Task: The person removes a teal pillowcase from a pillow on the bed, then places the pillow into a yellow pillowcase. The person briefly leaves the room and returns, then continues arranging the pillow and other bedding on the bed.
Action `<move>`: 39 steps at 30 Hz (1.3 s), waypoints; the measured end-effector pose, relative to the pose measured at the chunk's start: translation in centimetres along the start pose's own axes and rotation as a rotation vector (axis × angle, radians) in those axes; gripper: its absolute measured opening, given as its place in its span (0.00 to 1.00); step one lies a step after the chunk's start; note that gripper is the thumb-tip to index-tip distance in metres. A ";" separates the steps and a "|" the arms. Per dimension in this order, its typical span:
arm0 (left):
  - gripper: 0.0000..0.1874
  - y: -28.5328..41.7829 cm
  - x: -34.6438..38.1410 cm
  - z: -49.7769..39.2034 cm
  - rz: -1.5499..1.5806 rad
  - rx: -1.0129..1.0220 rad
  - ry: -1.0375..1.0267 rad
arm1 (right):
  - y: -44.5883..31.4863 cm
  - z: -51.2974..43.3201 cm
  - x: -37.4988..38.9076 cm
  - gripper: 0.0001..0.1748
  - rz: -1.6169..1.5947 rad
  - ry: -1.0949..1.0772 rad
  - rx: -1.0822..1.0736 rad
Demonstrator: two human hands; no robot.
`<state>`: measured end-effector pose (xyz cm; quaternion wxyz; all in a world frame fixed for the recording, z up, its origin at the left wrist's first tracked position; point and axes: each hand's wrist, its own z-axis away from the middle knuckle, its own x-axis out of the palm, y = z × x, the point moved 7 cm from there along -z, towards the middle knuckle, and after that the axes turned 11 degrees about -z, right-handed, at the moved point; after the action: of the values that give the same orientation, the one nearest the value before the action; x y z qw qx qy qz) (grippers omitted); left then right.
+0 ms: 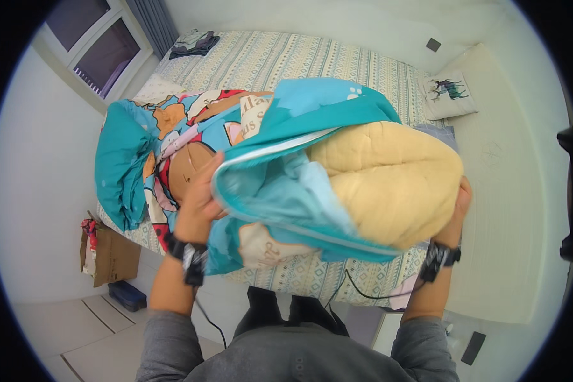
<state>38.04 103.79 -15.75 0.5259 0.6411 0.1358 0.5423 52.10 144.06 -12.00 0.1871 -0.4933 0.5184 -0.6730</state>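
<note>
Above the bed I hold a teal and blue zippered fabric cover (pixel 310 112), its opening spread wide and facing me. A thick cream-yellow quilted filling (pixel 391 176) bulges out of the opening on the right, and pale blue fabric (pixel 310 186) shows inside. My left hand (pixel 205 191) grips the zipper edge at the left end of the opening. At the far right, my right hand (pixel 463 203) is closed around the outer end of the filling, its fingers partly hidden. A colourful cartoon-print bedding piece (pixel 169 119) lies crumpled on the left, by a teal fabric bundle (pixel 124 162).
The bed (pixel 315 52) has a patterned sheet. Folded clothes (pixel 196 43) lie at its far left corner, a deer-print cushion (pixel 449 95) at the right. A cardboard box (pixel 114 253) and a dark blue case (pixel 126 295) stand on the floor at left. Black cables hang near both wrists.
</note>
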 end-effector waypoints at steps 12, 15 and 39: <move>0.18 -26.4 -19.8 12.7 -0.501 -0.869 0.303 | 23.8 4.7 -28.9 0.31 0.432 0.449 0.566; 0.16 -27.6 -26.3 17.2 -0.526 -0.929 0.425 | 26.8 6.9 -30.2 0.36 0.955 0.213 0.428; 0.38 -27.1 11.5 0.3 -1.462 0.450 -0.501 | 22.7 10.8 -3.9 0.13 0.495 -0.438 0.765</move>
<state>53.31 123.32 -31.57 0.6207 0.5831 0.5051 -0.1397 57.20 132.65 -34.11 0.6128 -0.3812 0.2846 -0.6310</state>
